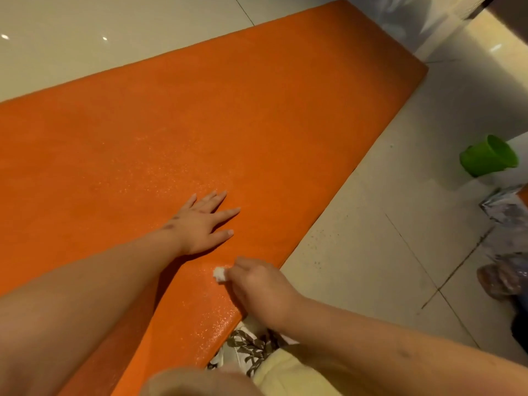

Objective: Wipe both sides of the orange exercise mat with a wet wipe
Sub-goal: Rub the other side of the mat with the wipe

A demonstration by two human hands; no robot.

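Orange foam fills most of the view: the exercise mat (257,110) lies flat on the pale tiled floor (371,252), one long edge running down toward the person's laced shoe (245,347). The left hand (200,224) rests palm-down on the mat near that edge, fingers straight and spread apart. Just beside it, the right hand (260,287) has its fingers curled around a small bunched wet wipe (219,274), which touches the mat close to the edge. A faint sheen of wet specks shows around both hands, while the far end of the mat looks dull. I judge that the upper side is only partly wiped and the underside not yet done. To do this step well, the flat hand should press down as an anchor so the mat does not slide on the glossy tile. The wipe should travel in overlapping strokes out to and over the edge. It is wadded very small, and opening it out would likely cover more per pass. A green container (488,157) stands well apart on the right, out of the way.
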